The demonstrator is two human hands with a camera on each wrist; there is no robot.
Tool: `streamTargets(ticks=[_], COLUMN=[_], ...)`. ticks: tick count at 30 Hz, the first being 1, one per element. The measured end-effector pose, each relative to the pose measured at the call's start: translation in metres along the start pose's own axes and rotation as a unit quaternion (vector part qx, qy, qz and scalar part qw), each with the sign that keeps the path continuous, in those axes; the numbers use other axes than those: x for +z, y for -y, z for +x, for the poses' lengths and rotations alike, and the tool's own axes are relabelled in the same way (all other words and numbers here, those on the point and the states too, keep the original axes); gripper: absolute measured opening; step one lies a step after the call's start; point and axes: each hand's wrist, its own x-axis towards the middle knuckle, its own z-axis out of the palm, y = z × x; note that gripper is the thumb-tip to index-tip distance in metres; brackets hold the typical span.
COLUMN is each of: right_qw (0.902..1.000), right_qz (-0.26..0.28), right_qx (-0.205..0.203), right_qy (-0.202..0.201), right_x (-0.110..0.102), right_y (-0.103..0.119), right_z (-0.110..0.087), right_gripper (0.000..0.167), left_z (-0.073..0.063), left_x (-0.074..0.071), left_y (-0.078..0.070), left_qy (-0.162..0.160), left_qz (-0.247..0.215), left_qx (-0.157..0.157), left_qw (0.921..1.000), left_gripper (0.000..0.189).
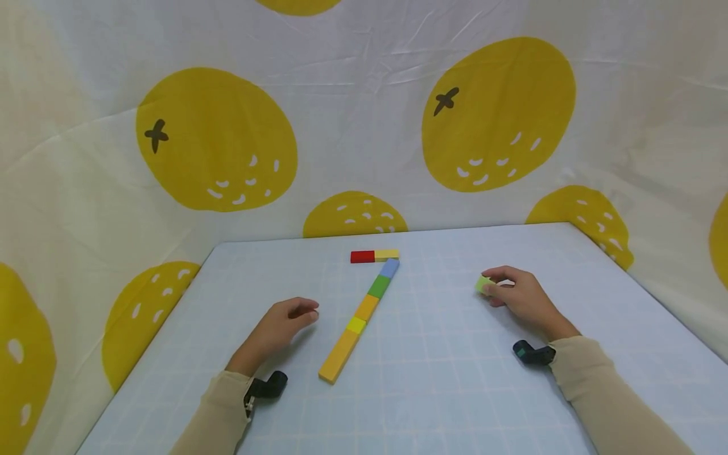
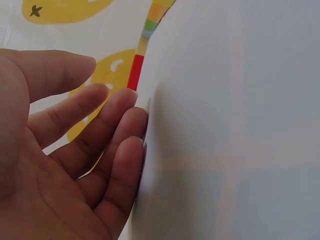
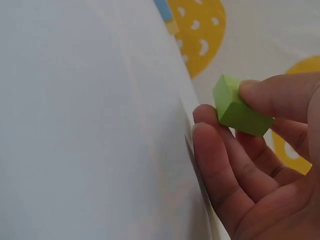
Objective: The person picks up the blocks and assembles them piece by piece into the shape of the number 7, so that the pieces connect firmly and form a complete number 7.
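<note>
Between thumb and fingers my right hand (image 1: 520, 297) pinches a small light green block (image 3: 242, 112), over the right part of the table. My left hand (image 1: 284, 325) holds nothing; its fingers are loosely bent, their tips left of a slanting line of blocks. From far to near that line runs blue block (image 1: 389, 268), green block (image 1: 379, 286), orange block (image 1: 366, 308), small yellow block (image 1: 356, 325) and longer orange block (image 1: 339, 356). At its far end, a red block (image 1: 362, 256) and a pale yellow block (image 1: 387, 254) form a short sideways row.
The table (image 1: 432, 392) has a pale blue cover with a faint grid. Close behind it and at both sides hangs a white cloth (image 1: 352, 139) printed with large yellow fruit. A dark camera (image 1: 267, 387) sits on the left wrist, another camera (image 1: 533, 354) on the right.
</note>
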Motion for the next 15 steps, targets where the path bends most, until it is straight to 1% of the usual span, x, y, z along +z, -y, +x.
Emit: streamTargets(ticks=[4,10,15], right_qw=[0.9995,0.9929,0.9889], right_qz=[0.031,0.119,0.147], right_qx=[0.002,0.001,-0.006], right_qy=[0.001,0.006,0.018], right_x=[0.008,0.017,0.025], right_y=[0.008,0.022,0.031], right_z=[0.001,0.002,0.012], right_gripper=[0.046,0.048,0.049], left_z=[0.000,0.001,0.002], left_x=[-0.002,-0.002,-0.001], left_y=[0.004,0.004,0.004], left_qy=[0.006,0.006,0.000], left_qz=[-0.005,-0.015,-0.018], left_qx=[0.005,-0.002,-0.013], left_qw=[1.0000,0.9999,0.9998], left_gripper=[0.030,0.029,0.028])
